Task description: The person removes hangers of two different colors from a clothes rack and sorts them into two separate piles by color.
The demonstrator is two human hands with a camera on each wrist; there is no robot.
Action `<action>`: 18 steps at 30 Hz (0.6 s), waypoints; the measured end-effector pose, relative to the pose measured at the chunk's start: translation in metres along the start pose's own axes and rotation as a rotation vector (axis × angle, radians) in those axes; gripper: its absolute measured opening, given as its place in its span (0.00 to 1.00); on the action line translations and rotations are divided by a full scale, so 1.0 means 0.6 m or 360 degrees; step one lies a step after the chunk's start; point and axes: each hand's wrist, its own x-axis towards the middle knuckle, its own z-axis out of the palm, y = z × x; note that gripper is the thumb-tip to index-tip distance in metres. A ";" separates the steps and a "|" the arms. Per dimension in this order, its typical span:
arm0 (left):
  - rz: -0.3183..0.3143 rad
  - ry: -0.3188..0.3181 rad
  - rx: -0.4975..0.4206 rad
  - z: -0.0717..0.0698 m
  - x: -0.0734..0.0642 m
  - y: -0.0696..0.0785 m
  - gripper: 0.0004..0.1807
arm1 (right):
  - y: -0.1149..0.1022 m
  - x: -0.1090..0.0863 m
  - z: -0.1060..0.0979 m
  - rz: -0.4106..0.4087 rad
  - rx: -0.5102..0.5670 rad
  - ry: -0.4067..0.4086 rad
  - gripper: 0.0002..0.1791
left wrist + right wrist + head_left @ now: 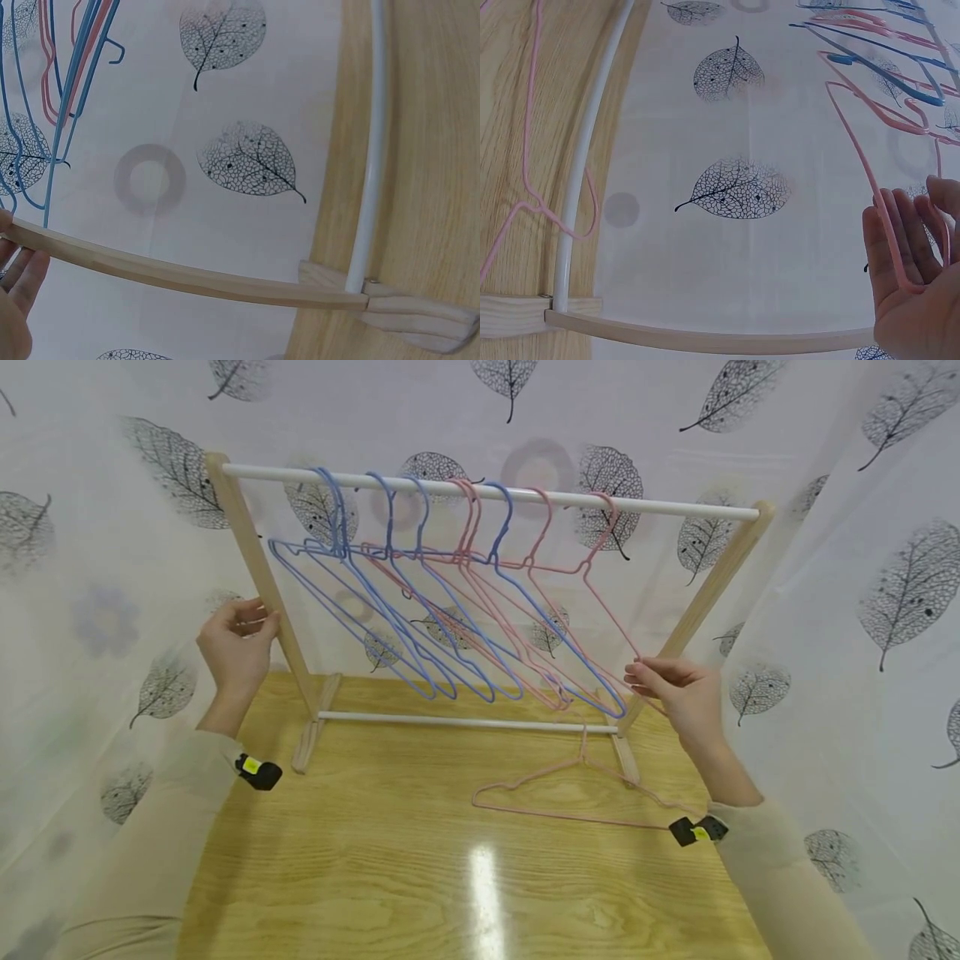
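Note:
My left hand point(240, 647) grips the left wooden post point(255, 560) of a clothes rack, thumb on the near side. In the left wrist view, fingertips show at the post. At the right, my right hand point(686, 697) holds the lower corner of the outermost pink hanger point(611, 613), whose hook hangs on the white top rod point(690, 509). The right wrist view shows this corner lying against the palm, fingers and thumb around it. Several blue hangers point(390, 518) hang left of it, with more pink ones among them.
Another pink hanger point(570, 817) lies on the wooden table point(360, 877), in front of the rack's lower white bar point(450, 722). Wooden feet point(303, 747) support the rack. A white curtain point(825, 610) with leaf prints surrounds the table.

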 end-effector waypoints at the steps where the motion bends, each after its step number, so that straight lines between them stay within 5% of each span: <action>1: 0.0001 0.0000 0.0003 0.000 0.000 0.000 0.14 | 0.000 0.000 0.002 -0.0002 0.0015 0.0013 0.09; 6: -0.0008 0.0000 0.0025 -0.001 0.000 0.001 0.14 | -0.001 0.001 0.009 -0.0022 0.0122 0.0081 0.09; 18: 0.0006 -0.0006 0.0048 -0.001 -0.001 0.001 0.15 | -0.020 -0.002 -0.002 -0.0045 0.0050 0.0109 0.06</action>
